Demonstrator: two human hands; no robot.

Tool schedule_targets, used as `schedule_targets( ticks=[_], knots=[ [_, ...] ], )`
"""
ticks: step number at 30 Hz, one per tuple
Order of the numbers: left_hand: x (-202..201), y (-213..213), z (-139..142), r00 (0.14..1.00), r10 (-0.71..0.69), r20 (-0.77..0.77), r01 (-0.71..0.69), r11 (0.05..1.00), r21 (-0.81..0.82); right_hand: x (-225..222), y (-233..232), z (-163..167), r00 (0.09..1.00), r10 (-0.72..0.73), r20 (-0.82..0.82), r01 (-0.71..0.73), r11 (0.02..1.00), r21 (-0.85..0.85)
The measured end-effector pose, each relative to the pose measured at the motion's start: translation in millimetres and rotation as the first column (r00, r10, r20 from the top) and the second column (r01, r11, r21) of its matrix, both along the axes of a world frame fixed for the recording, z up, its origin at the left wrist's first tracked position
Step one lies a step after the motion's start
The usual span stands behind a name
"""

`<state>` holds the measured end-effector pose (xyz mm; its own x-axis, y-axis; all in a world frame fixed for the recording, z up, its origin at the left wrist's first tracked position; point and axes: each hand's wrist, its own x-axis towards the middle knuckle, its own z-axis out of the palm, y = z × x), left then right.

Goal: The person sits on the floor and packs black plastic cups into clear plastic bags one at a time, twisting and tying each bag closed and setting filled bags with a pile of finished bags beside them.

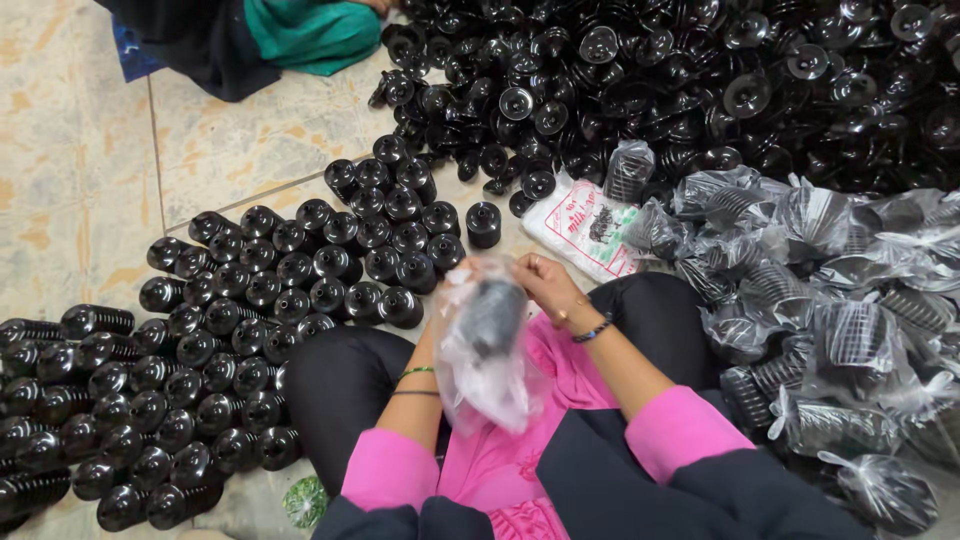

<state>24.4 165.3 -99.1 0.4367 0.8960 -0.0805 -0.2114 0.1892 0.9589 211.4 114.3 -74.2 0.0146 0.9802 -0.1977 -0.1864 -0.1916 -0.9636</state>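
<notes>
Above the lap, one clear plastic bag [478, 365] with a single black ribbed rubber part [492, 315] inside is held up by two hands: the right hand [545, 283] is pinched at the bag's top edge, while the left hand [447, 300] is mostly hidden behind the bag, so its finger state cannot be told. Dozens of bare black parts [300, 275], too many to count, are stood in rows on the tiled floor [80, 150] at left, bagged parts [830, 330] are heaped at right, and one printed white packet [590, 228] is laid ahead.
</notes>
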Motion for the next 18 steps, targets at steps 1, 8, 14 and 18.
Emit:
schedule_targets(
  ticks=[1,8,14,18],
  knots=[
    [-5.5,-5.3,11.5,0.996,-0.074,-0.040,0.075,0.997,0.033,7.0,-6.8,5.8,0.997,0.037,0.065,-0.040,0.998,0.042],
    [-54.4,-48.0,74.5,0.819,-0.203,-0.537,0.414,0.857,0.307,57.8,-67.3,70.8,0.731,0.097,0.676,-0.156,0.987,0.027],
    [-26.2,-48.3,64.1,0.841,-0.103,-0.531,0.058,0.993,-0.101,43.2,-98.5,78.7,0.480,0.001,0.877,-0.119,0.991,0.064],
    [-13.9,-59.3,85.4,0.968,-0.249,0.018,0.202,0.737,-0.645,10.7,-121.8,76.7,0.292,-0.007,0.956,-0.479,0.865,0.153]
  ],
)
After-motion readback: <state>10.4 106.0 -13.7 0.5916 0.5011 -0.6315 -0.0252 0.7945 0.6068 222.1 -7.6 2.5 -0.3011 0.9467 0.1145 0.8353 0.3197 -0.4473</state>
